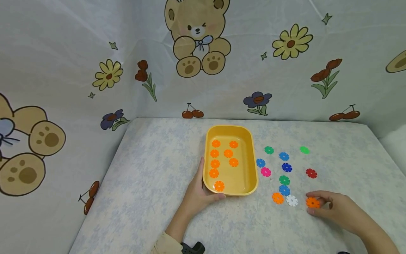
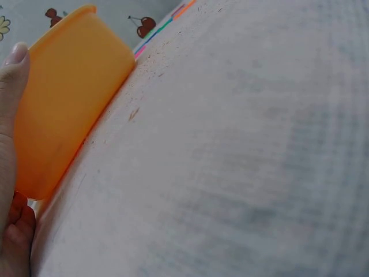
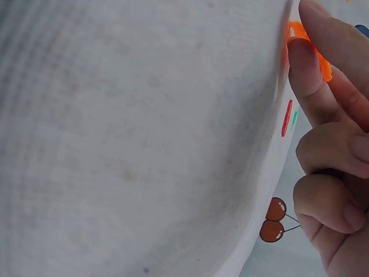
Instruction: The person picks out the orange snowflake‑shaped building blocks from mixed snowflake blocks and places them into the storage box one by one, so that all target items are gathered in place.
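At the near left corner of a yellow plastic tray (image 1: 242, 176), my left hand (image 1: 196, 195) grips the wall, thumb along the front rim and fingers at the left side. The left wrist view shows the tray's outer wall (image 2: 75, 98) beside the thumb. Inside lie several orange notched discs (image 1: 214, 153), mostly along the left half. My right hand (image 1: 342, 211) pinches another orange notched disc (image 1: 313, 202) between thumb and index finger, close over the table. In the right wrist view that disc (image 3: 327, 70) is partly hidden by the fingertips, and the other fingers are curled.
Right of the tray, loose discs lie scattered on the table (image 1: 142, 194): an orange one (image 1: 277, 198), a white one (image 1: 291, 200), a red one (image 1: 311, 173), a pink one (image 1: 265, 171), and several blue and green ones. A patterned cloth wall (image 1: 152, 42) borders the table's back and left.
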Available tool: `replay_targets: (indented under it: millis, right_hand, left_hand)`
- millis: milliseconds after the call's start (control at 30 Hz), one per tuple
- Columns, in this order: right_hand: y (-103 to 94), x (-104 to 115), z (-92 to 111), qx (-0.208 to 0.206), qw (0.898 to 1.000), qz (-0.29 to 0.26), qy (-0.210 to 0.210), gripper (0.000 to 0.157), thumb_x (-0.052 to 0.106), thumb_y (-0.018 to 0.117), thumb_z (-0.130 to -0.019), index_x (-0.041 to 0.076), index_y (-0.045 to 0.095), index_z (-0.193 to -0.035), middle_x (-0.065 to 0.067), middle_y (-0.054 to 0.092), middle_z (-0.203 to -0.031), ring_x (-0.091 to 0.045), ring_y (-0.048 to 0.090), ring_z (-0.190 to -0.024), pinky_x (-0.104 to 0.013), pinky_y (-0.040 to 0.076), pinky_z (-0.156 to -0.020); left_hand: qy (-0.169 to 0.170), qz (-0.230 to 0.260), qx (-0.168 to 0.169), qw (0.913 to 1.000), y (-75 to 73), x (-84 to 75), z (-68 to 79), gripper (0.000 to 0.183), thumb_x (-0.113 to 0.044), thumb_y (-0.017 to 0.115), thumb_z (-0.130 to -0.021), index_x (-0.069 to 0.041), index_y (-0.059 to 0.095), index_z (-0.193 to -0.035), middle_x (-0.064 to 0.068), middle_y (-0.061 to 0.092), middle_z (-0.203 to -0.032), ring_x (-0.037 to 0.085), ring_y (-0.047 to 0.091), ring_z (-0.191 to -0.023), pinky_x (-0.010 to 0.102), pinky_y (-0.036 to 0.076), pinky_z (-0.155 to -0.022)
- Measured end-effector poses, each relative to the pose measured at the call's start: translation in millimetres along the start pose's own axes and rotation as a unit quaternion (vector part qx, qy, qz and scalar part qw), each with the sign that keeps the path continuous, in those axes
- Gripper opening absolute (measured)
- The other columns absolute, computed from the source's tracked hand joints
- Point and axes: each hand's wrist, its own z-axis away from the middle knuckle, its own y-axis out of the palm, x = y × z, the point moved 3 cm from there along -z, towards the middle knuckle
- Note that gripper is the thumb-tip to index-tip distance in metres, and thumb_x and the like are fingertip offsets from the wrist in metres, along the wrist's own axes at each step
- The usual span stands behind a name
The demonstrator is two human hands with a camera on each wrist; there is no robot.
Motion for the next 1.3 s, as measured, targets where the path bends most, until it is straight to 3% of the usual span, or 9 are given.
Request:
replay_targets:
  millis: [200,367,600,733,867,1000,1133,1300]
  right_hand:
    - [-2.3,0.7,1.4,-0.017,1.0,-0.001,-0.001,0.066,0.053,0.083,-0.072,0.008,0.072,-0.118,0.001,0.056,-0.077,-0.013,0.045,-0.07,-0.023,0.032,-0.053]
    - [-6.0,12.8,3.3,-0.055,0.997,0.001,-0.045,0.054,0.048,0.084,-0.074,0.01,0.075,-0.111,0.002,0.052,-0.07,-0.009,0.044,-0.063,-0.023,0.031,-0.05]
    - [-17.8,68.5,-0.9,-0.127,0.981,-0.008,-0.145,0.045,0.043,0.085,-0.074,0.013,0.076,-0.107,0.005,0.051,-0.068,-0.007,0.043,-0.064,-0.023,0.031,-0.048]
    - [-20.6,110.3,-8.1,-0.139,0.968,-0.038,-0.205,0.038,0.037,0.084,-0.077,0.013,0.076,-0.105,0.005,0.049,-0.067,-0.008,0.043,-0.061,-0.022,0.033,-0.048]
    - [-15.1,150.0,-18.7,-0.126,0.961,-0.059,-0.239,0.039,0.038,0.084,-0.077,0.014,0.075,-0.107,0.004,0.047,-0.066,-0.01,0.044,-0.061,-0.022,0.035,-0.05]
    - [-3.1,186.7,-32.4,-0.099,0.958,-0.042,-0.267,0.039,0.04,0.084,-0.077,0.016,0.075,-0.106,0.006,0.048,-0.066,-0.011,0.045,-0.062,-0.022,0.037,-0.052]
    - [10.5,216.1,-45.2,-0.078,0.953,0.006,-0.293,0.036,0.039,0.084,-0.077,0.016,0.076,-0.104,0.008,0.049,-0.064,-0.009,0.045,-0.06,-0.021,0.037,-0.054]
    - [25.2,239.5,-59.3,-0.053,0.953,0.077,-0.289,0.04,0.042,0.083,-0.077,0.015,0.076,-0.106,0.009,0.053,-0.064,-0.009,0.046,-0.06,-0.022,0.039,-0.057]
  left_hand:
    - [-0.002,-0.005,0.0,1.0,-0.1,-1.0,0.0,0.13,-0.043,0.09,-0.07,-0.037,-0.005,-0.159,-0.02,0.009,-0.165,0.008,0.017,-0.152,0.05,0.02,-0.124]
    - [-0.002,-0.009,-0.002,1.0,-0.4,-2.4,0.0,0.13,-0.041,0.09,-0.07,-0.038,-0.005,-0.159,-0.02,0.008,-0.165,0.007,0.015,-0.152,0.05,0.019,-0.124]
    - [-0.002,-0.009,-0.002,1.0,0.1,-1.6,-0.2,0.129,-0.04,0.09,-0.071,-0.038,-0.005,-0.159,-0.02,0.009,-0.165,0.007,0.016,-0.152,0.049,0.019,-0.124]
    - [-0.001,-0.008,-0.001,1.0,-0.2,-0.4,-0.4,0.13,-0.044,0.089,-0.07,-0.038,-0.005,-0.159,-0.02,0.008,-0.165,0.006,0.015,-0.152,0.049,0.019,-0.124]
    - [0.002,-0.01,0.0,0.9999,-0.3,-0.3,-1.0,0.13,-0.048,0.089,-0.069,-0.036,-0.004,-0.16,-0.022,0.007,-0.164,0.005,0.015,-0.152,0.049,0.019,-0.124]
    - [-0.002,-0.013,0.001,0.9999,-0.4,-0.3,-1.3,0.13,-0.051,0.087,-0.07,-0.036,-0.005,-0.16,-0.022,0.007,-0.164,0.006,0.016,-0.152,0.05,0.02,-0.124]
    - [-0.006,-0.021,0.002,0.9998,-0.8,-0.6,-0.6,0.129,-0.053,0.086,-0.07,-0.036,-0.005,-0.16,-0.021,0.007,-0.164,0.009,0.018,-0.152,0.051,0.022,-0.123]
    - [-0.011,-0.023,0.004,0.9997,-2.1,-1.3,1.0,0.128,-0.054,0.086,-0.07,-0.036,-0.004,-0.16,-0.02,0.008,-0.164,0.009,0.021,-0.151,0.049,0.024,-0.123]
